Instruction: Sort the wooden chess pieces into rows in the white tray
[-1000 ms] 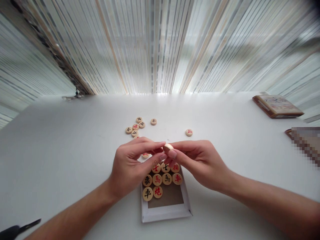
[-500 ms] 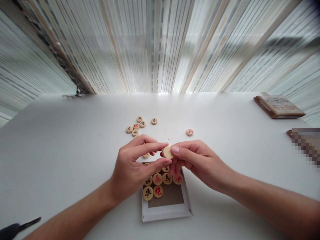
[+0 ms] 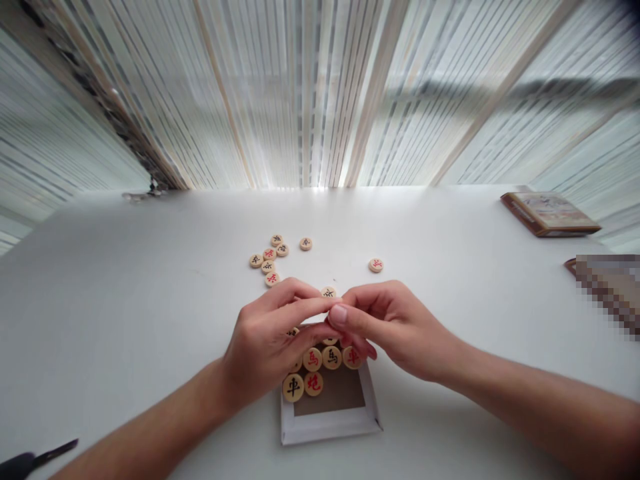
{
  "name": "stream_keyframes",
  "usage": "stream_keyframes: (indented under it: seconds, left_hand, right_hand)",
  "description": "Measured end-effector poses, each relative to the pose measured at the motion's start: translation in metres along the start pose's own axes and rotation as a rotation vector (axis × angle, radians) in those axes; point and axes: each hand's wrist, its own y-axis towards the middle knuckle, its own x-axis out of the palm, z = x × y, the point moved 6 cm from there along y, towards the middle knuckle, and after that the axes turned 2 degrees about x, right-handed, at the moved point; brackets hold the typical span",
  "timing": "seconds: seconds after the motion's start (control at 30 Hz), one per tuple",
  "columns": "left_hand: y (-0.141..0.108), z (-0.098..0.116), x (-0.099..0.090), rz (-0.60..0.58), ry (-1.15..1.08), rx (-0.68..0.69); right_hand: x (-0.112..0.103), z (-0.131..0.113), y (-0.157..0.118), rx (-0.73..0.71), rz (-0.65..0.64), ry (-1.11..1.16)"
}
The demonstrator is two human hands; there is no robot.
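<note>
My left hand and my right hand meet at the fingertips, closed over a wooden xiangqi piece that the fingers now hide. Just beyond them shows a xiangqi piece with a black character; I cannot tell whether it is touched or lies on the table. Below the hands is a shallow white box with a brown bottom. Pieces stand in rows inside it, among them a black-marked one and a red-marked one in the nearest row. My hands cover part of its far rows.
Several loose pieces cluster beyond my left hand on the white table. A single piece and a red-marked one lie apart. A flat patterned box sits far right, a blurred-out object nearer. A dark-handled tool lies front left.
The blank-faced piece seen between my fingertips is now hidden by them, as my fingers have drawn together. A black-marked piece has come into sight behind them. The view has shifted slightly.
</note>
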Motion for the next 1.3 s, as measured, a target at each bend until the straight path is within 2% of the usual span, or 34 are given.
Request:
stream_keyframes:
  seconds: [0.17, 0.33, 0.67, 1.03, 1.3]
  left_hand:
    - [0.0011, -0.0043, -0.0028, 0.046, -0.052, -0.068]
    - [0.0002, -0.0072, -0.0037, 0.088, -0.089, -0.111]
    - [-0.0011, -0.0003, -0.0011, 0.008, -0.017, 0.019]
    - [-0.0035, 0.0015, -0.0024, -0.009, 0.017, 0.042]
    - [-0.0007, 0.0019, -0.0057, 0.020, -0.010, 0.024]
  right_hand:
    - [0.0001, -0.0016, 0.0005, -0.028, -0.088, 0.038]
    - [0.0005, -0.0003, -0.0007, -0.029, -0.123, 0.081]
    - [0.0025, 0.0038, -0.0006, -0.004, -0.093, 0.039]
    - [0.0044, 0.0043, -0.0003, 0.023, -0.112, 0.145]
    - [0.0050, -0.0007, -0.0009, -0.031, -0.209, 0.120]
